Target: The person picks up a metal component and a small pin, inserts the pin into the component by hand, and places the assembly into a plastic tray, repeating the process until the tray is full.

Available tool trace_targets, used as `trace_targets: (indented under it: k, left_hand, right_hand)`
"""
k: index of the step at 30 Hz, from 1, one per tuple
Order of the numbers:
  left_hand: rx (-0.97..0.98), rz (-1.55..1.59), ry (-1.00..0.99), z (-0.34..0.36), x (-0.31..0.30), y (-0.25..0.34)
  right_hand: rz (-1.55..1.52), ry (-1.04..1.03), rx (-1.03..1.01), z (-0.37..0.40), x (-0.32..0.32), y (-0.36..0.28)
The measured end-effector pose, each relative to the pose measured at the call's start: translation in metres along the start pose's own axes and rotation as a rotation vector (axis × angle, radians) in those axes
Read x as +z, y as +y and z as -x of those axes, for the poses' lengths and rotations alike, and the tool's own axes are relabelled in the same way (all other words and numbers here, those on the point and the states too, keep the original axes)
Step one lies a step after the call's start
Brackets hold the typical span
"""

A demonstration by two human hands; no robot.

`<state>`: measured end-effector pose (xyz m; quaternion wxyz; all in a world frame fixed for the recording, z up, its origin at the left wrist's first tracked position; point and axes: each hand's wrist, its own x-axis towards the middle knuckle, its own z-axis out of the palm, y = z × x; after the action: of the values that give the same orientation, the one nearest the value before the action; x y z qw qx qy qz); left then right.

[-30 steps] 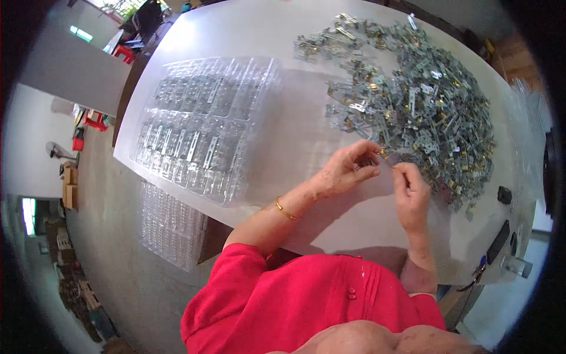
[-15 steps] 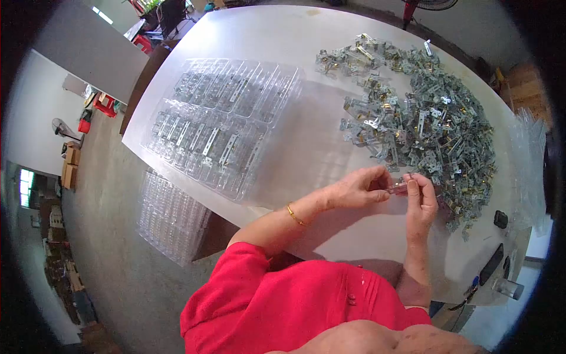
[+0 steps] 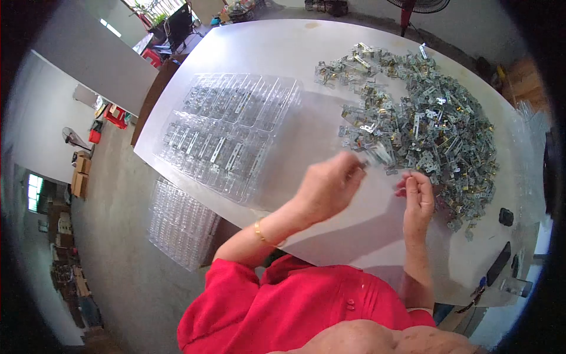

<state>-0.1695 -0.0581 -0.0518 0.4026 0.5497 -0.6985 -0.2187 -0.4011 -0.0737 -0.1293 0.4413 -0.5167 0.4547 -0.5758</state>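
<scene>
My left hand (image 3: 331, 184), a gold bracelet on its wrist, is closed on a small metal bracket (image 3: 380, 155) that is smeared by motion. It is over the table, just left of a big heap of metal brackets (image 3: 439, 127) with brass-coloured bits. Near the heap's lower left edge is my right hand (image 3: 418, 197), its thumb and fingers pinched together. Whether anything small is between those fingertips is hard to make out. To the left lies a clear plastic tray (image 3: 268, 127) with long metal brackets in several of its compartments.
The white table (image 3: 318, 130) carries everything. Stacked clear trays (image 3: 180, 227) stand below its left edge. On the right are a small black object (image 3: 506, 216), a phone (image 3: 499, 264), a clear cup (image 3: 516, 287) and clear plastic bags (image 3: 530, 141). A fan (image 3: 407, 12) stands behind.
My left hand has moved left and away from my right hand, taking the metal bracket with it. My right hand has stayed almost in place. The view has shifted slightly.
</scene>
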Motion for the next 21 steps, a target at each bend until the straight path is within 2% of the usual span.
trace_targets:
  k: [3, 5, 7, 10, 14, 21]
  left_hand:
    - [-0.032, -0.101, 0.163, -0.013, -0.053, 0.000]
    - [-0.170, -0.169, 0.221, -0.027, -0.088, 0.005]
    - [-0.175, -0.325, 0.208, -0.045, -0.123, -0.019]
    - [-0.331, -0.317, 0.272, -0.070, -0.157, -0.046]
    - [-0.387, -0.504, 0.160, -0.095, -0.178, -0.093]
    - [-0.416, -0.709, 0.014, -0.113, -0.172, -0.129]
  right_hand:
    - [-0.024, -0.112, 0.106, 0.004, 0.004, 0.011]
    - [-0.034, -0.177, 0.138, 0.008, 0.007, 0.017]
    - [0.005, -0.189, 0.165, 0.008, 0.010, 0.014]
    - [0.036, -0.197, 0.171, 0.007, 0.010, 0.016]
    - [0.038, -0.193, 0.190, 0.008, 0.011, 0.023]
    - [0.103, -0.198, 0.180, 0.009, 0.015, 0.017]
